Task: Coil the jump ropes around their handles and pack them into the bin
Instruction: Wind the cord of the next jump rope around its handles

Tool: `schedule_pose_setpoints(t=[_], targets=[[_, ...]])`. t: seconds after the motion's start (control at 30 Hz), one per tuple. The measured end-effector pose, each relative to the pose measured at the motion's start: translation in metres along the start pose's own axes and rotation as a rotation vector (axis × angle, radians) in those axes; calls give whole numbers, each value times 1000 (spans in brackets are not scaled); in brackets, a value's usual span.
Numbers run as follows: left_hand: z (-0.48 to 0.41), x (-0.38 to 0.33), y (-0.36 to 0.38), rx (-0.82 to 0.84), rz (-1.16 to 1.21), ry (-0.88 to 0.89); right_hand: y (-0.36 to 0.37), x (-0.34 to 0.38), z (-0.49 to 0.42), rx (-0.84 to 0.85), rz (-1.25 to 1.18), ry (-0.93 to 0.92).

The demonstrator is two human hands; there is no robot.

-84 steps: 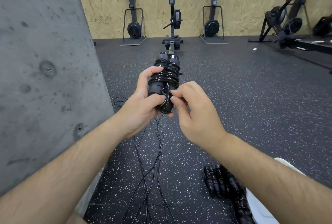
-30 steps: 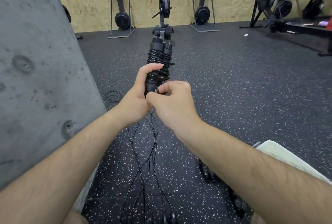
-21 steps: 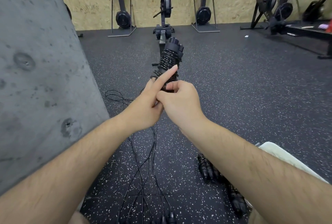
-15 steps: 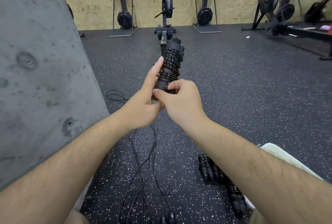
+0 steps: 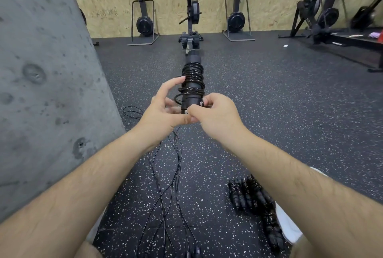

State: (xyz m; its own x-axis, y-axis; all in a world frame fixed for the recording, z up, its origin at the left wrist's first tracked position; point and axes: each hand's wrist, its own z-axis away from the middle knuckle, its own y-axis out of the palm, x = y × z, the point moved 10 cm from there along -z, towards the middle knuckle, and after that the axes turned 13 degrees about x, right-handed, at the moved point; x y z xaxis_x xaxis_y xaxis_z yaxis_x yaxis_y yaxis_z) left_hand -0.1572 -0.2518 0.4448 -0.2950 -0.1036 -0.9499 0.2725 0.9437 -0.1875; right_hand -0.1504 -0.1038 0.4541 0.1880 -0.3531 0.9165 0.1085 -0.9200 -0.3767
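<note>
I observe both hands raised above the speckled rubber floor [image 5: 269,112]. The left hand [image 5: 163,110] and right hand [image 5: 215,114] pinch the lower end of the jump rope [image 5: 192,83], glossy black cord coiled round cylindrical handles. Loose cords [image 5: 165,185] trail below; wound ropes [image 5: 250,195] lie bottom right.

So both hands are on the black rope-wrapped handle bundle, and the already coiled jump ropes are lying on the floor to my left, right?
Not quite. The head view shows the coiled black jump ropes on the speckled floor to your right, under the right forearm. Both hands, left hand and right hand, do hold the black rope-wrapped handle bundle.
</note>
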Motion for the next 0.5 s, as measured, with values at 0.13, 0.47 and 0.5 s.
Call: schedule_pose_setpoints(t=[0.13, 0.47, 0.5], targets=[[1, -8, 3, 60, -76, 53, 0, -1, -1, 68, -81, -25], [-2, -6, 11, 71, -169, 110, 6, -8, 0, 123, -97, -82], [-3, -5, 12, 66, -245, 97, 6, -5, 1, 124, -69, -119]])
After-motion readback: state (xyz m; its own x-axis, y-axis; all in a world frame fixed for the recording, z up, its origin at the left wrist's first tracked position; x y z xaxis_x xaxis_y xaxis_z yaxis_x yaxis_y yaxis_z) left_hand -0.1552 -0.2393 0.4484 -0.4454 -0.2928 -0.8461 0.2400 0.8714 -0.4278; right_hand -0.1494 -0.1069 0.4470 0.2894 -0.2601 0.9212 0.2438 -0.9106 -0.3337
